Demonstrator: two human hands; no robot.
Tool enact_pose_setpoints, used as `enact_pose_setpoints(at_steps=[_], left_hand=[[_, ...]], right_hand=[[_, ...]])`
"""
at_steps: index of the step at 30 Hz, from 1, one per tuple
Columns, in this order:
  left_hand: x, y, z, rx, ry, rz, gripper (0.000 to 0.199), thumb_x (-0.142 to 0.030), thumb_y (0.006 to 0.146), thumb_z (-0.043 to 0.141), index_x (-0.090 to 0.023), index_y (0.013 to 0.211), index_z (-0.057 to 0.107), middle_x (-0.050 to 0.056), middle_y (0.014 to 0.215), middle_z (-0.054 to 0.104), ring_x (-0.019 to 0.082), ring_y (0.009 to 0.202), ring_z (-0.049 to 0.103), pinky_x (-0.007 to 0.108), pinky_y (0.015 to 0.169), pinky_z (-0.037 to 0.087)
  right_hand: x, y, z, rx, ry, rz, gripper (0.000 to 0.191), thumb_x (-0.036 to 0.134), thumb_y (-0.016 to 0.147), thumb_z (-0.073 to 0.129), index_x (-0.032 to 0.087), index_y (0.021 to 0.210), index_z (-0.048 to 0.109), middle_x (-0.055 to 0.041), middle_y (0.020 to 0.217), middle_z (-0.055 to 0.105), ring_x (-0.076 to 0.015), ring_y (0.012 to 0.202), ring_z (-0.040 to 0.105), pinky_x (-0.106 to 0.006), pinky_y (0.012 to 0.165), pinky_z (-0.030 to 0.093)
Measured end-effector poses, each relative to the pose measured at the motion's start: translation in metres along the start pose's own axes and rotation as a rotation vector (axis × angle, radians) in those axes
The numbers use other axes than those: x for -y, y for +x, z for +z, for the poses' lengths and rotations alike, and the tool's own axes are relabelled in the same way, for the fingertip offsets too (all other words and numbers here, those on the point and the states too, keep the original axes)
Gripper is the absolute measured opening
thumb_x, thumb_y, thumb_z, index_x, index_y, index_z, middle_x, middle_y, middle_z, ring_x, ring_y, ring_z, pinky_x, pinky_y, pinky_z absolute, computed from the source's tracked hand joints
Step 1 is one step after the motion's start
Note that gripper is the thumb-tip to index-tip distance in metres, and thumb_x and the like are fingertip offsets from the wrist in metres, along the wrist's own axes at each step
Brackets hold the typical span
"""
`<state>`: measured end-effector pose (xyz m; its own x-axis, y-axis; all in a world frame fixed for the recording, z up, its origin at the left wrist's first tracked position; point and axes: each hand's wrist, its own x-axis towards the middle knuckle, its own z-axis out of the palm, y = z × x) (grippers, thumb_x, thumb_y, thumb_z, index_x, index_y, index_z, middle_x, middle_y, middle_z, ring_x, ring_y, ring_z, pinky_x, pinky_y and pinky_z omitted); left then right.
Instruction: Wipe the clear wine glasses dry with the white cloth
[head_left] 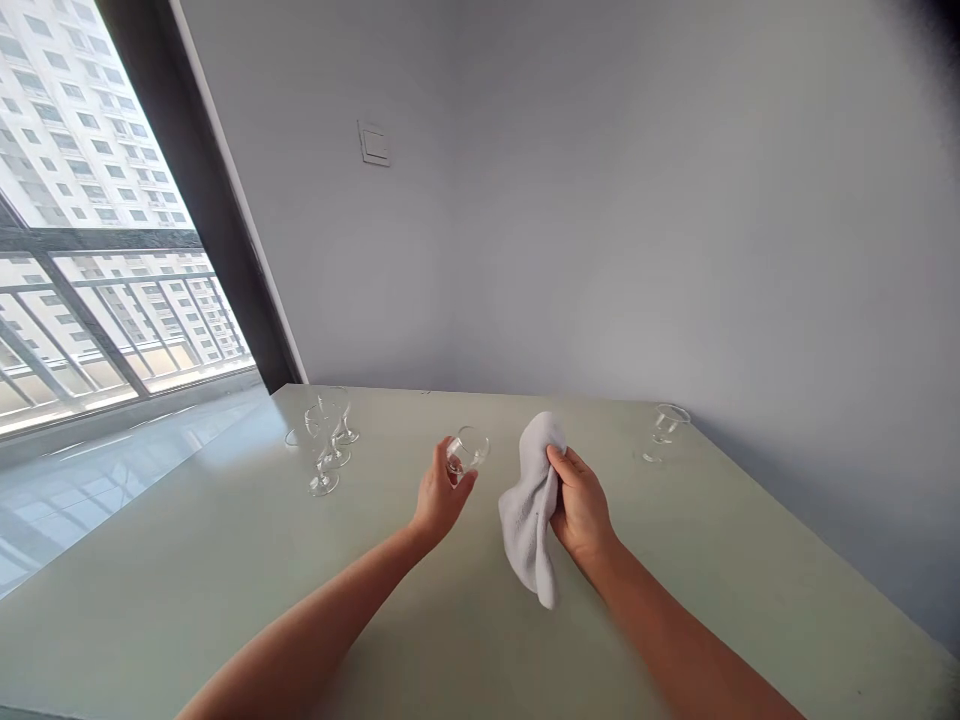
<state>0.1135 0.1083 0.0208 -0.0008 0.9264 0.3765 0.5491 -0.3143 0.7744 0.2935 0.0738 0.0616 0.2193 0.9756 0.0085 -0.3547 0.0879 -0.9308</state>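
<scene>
A clear glass (471, 449) is held in my left hand (442, 495), its fingers wrapped round it and its rim tilted up to the right. Just to the right, my right hand (581, 500) grips a pale grey cloth (531, 505) between thumb and fingers. The cloth hangs down in folds above the table and does not touch the glass. The lower part of the glass is partly hidden by my left fingers.
Several clear stemmed glasses (324, 484) stand close together at the table's left. Another stemmed glass (664, 424) stands near the right back edge. The pale green table (420, 640) meets grey walls behind and to the right; a window is at the left.
</scene>
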Motion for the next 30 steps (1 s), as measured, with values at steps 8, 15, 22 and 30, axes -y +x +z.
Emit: enact_pose_setpoints(at_steps=[8,15,22,30], left_hand=[[0.013,-0.019,0.029,-0.005,0.137,0.162,0.057,-0.032,0.074,0.053,-0.021,0.124,0.028,0.005,0.091,0.056,0.016,0.077,0.054,0.036,0.077,0.042],[0.016,-0.02,0.02,0.004,0.16,0.201,0.051,-0.03,0.074,0.053,-0.021,0.12,0.032,0.007,0.099,0.056,0.017,0.081,0.056,0.035,0.077,0.043],[0.016,-0.022,0.021,0.041,0.169,0.24,0.056,-0.032,0.075,0.051,-0.018,0.123,0.027,0.008,0.103,0.056,0.018,0.086,0.055,0.035,0.08,0.042],[0.005,-0.021,0.008,0.177,0.382,0.506,0.05,-0.031,0.077,0.048,-0.014,0.123,0.034,0.012,0.1,0.055,0.023,0.092,0.051,0.038,0.082,0.038]], right_hand=[[-0.007,-0.016,0.011,0.365,-0.229,-0.088,0.03,0.047,0.08,0.047,0.02,0.083,0.061,-0.0012,0.074,0.055,-0.0081,0.047,0.042,-0.025,0.046,0.04],[-0.006,-0.015,0.01,0.597,-0.65,-0.249,0.03,0.03,0.085,0.04,0.03,0.11,0.057,-0.0027,0.119,0.048,-0.0134,0.08,0.054,-0.023,0.056,0.046],[-0.001,-0.013,0.006,0.624,-0.794,-0.332,0.02,0.024,0.08,0.047,0.024,0.094,0.061,-0.0022,0.101,0.057,-0.0111,0.07,0.052,-0.024,0.062,0.045],[-0.022,-0.011,0.001,0.69,-0.484,0.149,0.025,0.038,0.071,0.061,0.018,0.086,0.057,0.0015,0.062,0.059,-0.0132,0.051,0.058,-0.026,0.05,0.047]])
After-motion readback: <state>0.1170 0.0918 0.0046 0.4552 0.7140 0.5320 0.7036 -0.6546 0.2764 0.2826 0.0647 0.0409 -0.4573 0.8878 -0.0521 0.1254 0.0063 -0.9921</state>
